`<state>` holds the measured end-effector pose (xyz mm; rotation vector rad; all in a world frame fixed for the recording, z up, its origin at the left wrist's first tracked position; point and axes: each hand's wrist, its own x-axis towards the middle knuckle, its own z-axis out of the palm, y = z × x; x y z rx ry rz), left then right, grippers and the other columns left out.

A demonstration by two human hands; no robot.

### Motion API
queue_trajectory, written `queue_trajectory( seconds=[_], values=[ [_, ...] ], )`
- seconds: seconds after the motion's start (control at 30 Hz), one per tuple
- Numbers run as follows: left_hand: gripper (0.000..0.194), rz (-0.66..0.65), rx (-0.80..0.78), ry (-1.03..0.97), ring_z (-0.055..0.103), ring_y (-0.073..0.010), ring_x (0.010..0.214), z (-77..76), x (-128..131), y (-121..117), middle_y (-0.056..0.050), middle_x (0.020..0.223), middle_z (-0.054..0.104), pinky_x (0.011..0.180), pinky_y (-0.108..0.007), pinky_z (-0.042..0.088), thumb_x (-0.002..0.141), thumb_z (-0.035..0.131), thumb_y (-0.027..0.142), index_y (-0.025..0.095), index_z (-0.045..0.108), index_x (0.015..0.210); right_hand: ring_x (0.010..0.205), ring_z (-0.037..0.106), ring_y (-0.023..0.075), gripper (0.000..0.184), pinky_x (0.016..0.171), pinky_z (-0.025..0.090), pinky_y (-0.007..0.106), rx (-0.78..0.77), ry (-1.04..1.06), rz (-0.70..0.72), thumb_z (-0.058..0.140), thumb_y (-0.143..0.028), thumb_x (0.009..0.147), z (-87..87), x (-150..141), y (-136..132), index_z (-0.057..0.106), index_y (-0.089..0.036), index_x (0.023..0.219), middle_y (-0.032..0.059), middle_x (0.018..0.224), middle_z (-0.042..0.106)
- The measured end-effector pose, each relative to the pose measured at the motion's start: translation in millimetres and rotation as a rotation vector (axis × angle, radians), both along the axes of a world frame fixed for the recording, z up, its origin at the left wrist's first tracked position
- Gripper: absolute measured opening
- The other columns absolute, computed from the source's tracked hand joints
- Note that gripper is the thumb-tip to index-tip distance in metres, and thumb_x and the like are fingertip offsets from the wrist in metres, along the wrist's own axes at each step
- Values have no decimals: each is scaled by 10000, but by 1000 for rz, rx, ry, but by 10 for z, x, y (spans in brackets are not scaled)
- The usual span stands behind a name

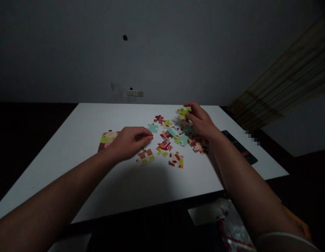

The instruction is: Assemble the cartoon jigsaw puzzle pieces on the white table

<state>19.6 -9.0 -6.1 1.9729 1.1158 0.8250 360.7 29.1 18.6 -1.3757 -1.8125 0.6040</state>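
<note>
Head view: hands apart. Right hand (pixel 201 120) grips green piece (pixel 184 112) above far right part of table (pixel 60 154); light edge hold, clear of tabs, advised. Left hand (pixel 128 141): closure and contents cannot be told. Piece's long axis lies roughly left-right; pointing direction indeterminate.

Dim homelike room, curtain (pixel 285 78), wall sockets (pixel 135 93)

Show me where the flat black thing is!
In the head view, the flat black rectangle lies on the white table, right of the bare right forearm.
</note>
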Motion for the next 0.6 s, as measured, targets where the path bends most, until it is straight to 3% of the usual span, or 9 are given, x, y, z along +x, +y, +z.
queue_trajectory(
  seconds=[0.1,0.23,0.33,0.4,0.5,0.6],
  values=[
    [304,-58,91,153,763,-259,895,4,-44,44,-89,1124,855,867,-384,589,956,742,482,275,900,1114,1125,650,335,365,1012,497,480,84,-183,-202,627,-293,1022,-18,377,113,618,-291,1387,115,1245,751],
    [365,-99,145,228,766,-287,1000,15,-62,68,-85,1237,838,958,-384,578,947,708,510,301,890,1184,1096,663,327,229,986,514,453,4,-307,-146,677,-248,976,-58,597,163,700,-295,1199,97,1149,784],
    [395,-103,188,257,755,-301,1086,43,-76,69,-84,1259,829,1001,-395,570,973,658,544,311,873,1207,999,681,287,189,929,541,418,-49,-274,-46,662,-219,992,-100,564,179,751,-275,1150,54,1049,805],
    [409,-114,223,313,740,-311,1159,92,-71,58,-69,1288,823,1054,-424,563,999,610,559,340,856,1242,974,695,252,225,936,555,395,-87,-261,37,654,-221,1014,-126,498,191,778,-251,1199,39,1111,825],
    [435,-175,292,486,693,-311,1309,199,37,27,-27,1411,787,1160,-457,531,1046,529,531,391,802,1353,1103,731,249,309,1056,544,394,-98,-330,77,652,-199,1038,-152,400,209,788,-197,1315,100,1349,816],
    [474,-241,367,667,632,-304,1430,257,340,23,-25,1546,712,1228,-451,496,1090,484,473,372,708,1495,1307,710,287,337,1175,497,408,-33,-395,45,653,-215,1075,-160,344,221,777,-176,1386,144,1499,763]
  ],
)
